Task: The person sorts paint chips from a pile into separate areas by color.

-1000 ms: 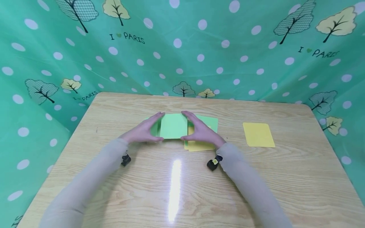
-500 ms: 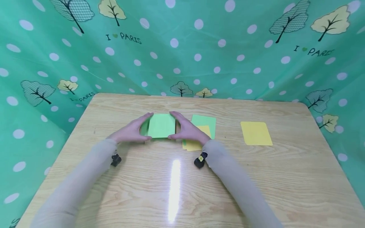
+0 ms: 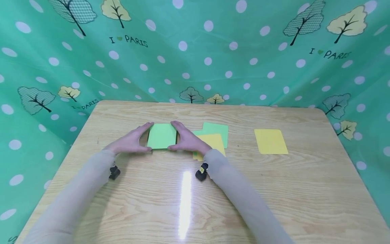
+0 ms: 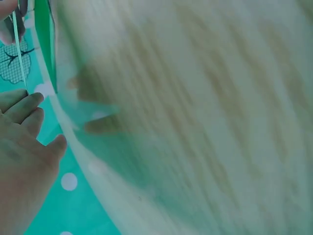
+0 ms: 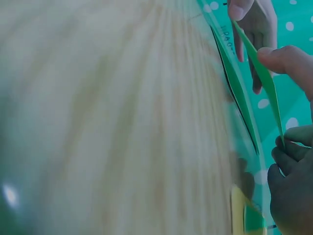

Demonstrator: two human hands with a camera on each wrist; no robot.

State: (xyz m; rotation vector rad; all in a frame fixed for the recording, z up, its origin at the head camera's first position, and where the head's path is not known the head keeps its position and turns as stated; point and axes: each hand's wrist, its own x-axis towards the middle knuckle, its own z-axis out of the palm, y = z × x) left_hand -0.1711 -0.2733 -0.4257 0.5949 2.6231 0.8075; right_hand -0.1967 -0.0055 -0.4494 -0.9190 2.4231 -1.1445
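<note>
A light-green square of paper (image 3: 162, 136) is stretched flat between my hands, raised off the table as both wrist views show. My left hand (image 3: 130, 140) holds its left edge, thumb at the near corner and fingertips at the far one. On the opposite edge my right hand (image 3: 189, 139) grips in the same way, thumb near and fingers far. Beneath the held sheet lies another green paper square (image 5: 237, 88), separated by a gap in the right wrist view and hidden from the head view.
To the right, a yellow paper square (image 3: 212, 142) overlaps green squares (image 3: 220, 130), partly behind my right forearm. A lone yellow square (image 3: 271, 141) lies farther right on the wooden table (image 3: 237, 189). A green polka-dot curtain (image 3: 170, 61) hangs behind and at the sides.
Both hands have carried the green paper square leftward, over the green one on the table. The overlapping green and yellow squares on the right have come out from behind my right hand.
</note>
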